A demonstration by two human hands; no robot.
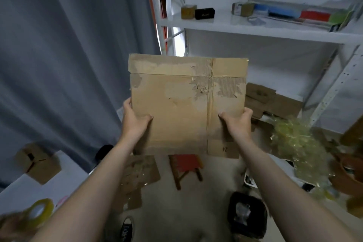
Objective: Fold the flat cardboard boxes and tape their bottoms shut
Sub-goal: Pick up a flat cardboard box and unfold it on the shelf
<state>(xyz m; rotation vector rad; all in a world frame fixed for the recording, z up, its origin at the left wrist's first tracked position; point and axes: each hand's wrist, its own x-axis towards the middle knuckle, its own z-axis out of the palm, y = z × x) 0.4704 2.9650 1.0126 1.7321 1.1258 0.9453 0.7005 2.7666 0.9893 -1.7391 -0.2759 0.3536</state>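
Cardboard box [182, 108], folded flat, is held up in the air in front of the person, with its worn face toward the camera and strips of old tape and torn paper on it. The left hand [133, 120] grips the left edge of the box, thumb on the front face and the fingers behind it. The right hand [238, 122] grips the right edge in the same way, thumb in front.

Nearest to the camera, far below and left of the box, a roll of yellowish clear tape [40, 209] lies on a white worktop [59, 186]; it is blurred. A small made-up carton [37, 163] stands on the same worktop, a little farther. Straight below the box, a dark shoe [126, 229] stands on the floor, and below and right of the box there is a black object [246, 214] which I cannot identify.

Just under the box, a red stool [185, 165] stands on the floor, with a flat piece of cardboard [139, 175] beside it. Right of the box lies a heap of crumpled clear tape [296, 147].

Behind the box, to the right, flat cardboard pieces [271, 100] are stacked. Above the box, a white shelf [255, 27] carries a small brown cube [188, 12], a black case [204, 13] and some coloured packages. Left of the box hangs a grey curtain [59, 55].
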